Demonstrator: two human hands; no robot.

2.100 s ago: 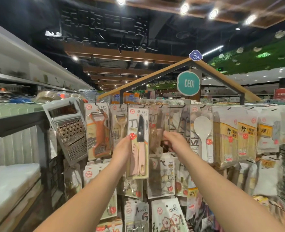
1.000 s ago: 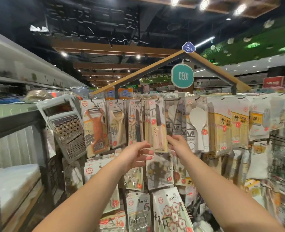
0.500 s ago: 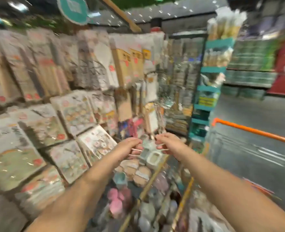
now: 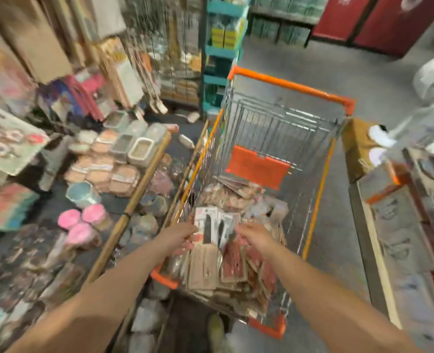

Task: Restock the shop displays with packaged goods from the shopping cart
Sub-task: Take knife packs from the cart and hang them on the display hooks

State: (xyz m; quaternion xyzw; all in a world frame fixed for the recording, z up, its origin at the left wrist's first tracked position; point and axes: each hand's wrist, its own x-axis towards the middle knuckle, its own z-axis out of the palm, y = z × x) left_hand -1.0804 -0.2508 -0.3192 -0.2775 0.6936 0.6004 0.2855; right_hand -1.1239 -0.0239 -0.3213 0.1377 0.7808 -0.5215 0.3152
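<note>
An orange-trimmed wire shopping cart (image 4: pixel 317 94) stands in front of me, its near end heaped with flat carded packs (image 4: pixel 232 266). On top of the heap lie white-carded knife packs (image 4: pixel 212 225) with dark blades. My left hand (image 4: pixel 179 236) reaches over the cart's left rim, and its fingers curl at the left edge of the knife packs. My right hand (image 4: pixel 255 234) hovers over the heap, back up, with its fingertips at the right edge of the same packs. The view is blurred by motion.
A low display (image 4: pixel 124 159) at left holds lidded containers, pink tubs (image 4: pixel 81 220) and cups behind a wooden rail (image 4: pixel 134 202). Hanging goods fill the upper left, with a teal shelf unit (image 4: pixel 222 50) beyond. At right are a cardboard box (image 4: pixel 358 149) and a counter edge, with grey floor around the cart.
My view has swung from the hanging knife and peeler display down and right to the cart. Both hands have left the hung packs and come down onto the knife packs in the cart.
</note>
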